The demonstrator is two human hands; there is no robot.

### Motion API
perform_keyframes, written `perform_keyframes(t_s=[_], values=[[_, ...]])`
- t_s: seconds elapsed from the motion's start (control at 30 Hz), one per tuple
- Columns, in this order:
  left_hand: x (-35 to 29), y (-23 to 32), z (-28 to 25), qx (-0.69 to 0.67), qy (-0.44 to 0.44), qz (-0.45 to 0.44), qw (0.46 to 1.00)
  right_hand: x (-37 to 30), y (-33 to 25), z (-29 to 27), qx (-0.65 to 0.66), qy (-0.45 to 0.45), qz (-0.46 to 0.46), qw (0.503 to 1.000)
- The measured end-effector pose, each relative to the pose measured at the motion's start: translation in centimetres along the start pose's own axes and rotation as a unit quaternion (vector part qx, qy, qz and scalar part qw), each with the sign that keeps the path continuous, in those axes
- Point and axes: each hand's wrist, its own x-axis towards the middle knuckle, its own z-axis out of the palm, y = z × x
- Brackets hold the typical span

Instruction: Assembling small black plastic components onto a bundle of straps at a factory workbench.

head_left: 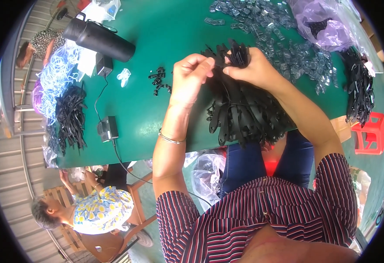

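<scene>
A thick bundle of black straps (244, 111) lies across the near edge of the green table, its lower ends hanging over the edge above my lap. My right hand (255, 70) is closed round the upper ends of several of these straps, with the thumb pressed toward them. Just left of it, my left hand (190, 76) is closed in a pinch, fingertips beside a strap end; what lies between them is too small to make out. Small black clips (159, 79) lie on the table left of my left hand.
Clear plastic pieces (284, 41) spread over the far right of the green table (146, 127), near a purple plastic bag (328, 26). More black straps (359, 87) hang at the right edge. At left are a black bottle (99, 38), a small black box with cable (108, 128) and a seated person (100, 210).
</scene>
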Motion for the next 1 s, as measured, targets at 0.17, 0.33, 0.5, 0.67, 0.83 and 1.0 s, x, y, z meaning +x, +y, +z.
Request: perform_keyframes(t_s=[0.17,0.33,0.5,0.67,0.83,1.0], values=[[0.4,-0.3,-0.7,-0.075,0.022,0.000,0.997,0.0,-0.1,-0.3,0.012,-0.014,0.038,0.999],[0.5,-0.4,-0.4,0.042,0.024,-0.007,0.999,-0.1,-0.9,-0.7,0.095,-0.057,0.059,0.992],[0.7,-0.7,-1.0,0.118,0.018,-0.008,0.993,0.0,-0.4,-0.6,0.096,-0.017,0.052,0.994],[1.7,-1.2,-3.8,0.203,0.036,0.042,0.978,-0.2,-1.4,-0.7,0.107,0.003,0.079,0.991],[1.4,-0.3,-7.8,0.391,0.044,0.029,0.919,0.2,-0.4,-0.9,0.136,-0.019,0.096,0.986],[0.7,-0.2,-7.1,0.501,0.017,0.005,0.865,0.2,-0.4,-0.7,0.126,-0.028,0.084,0.988]])
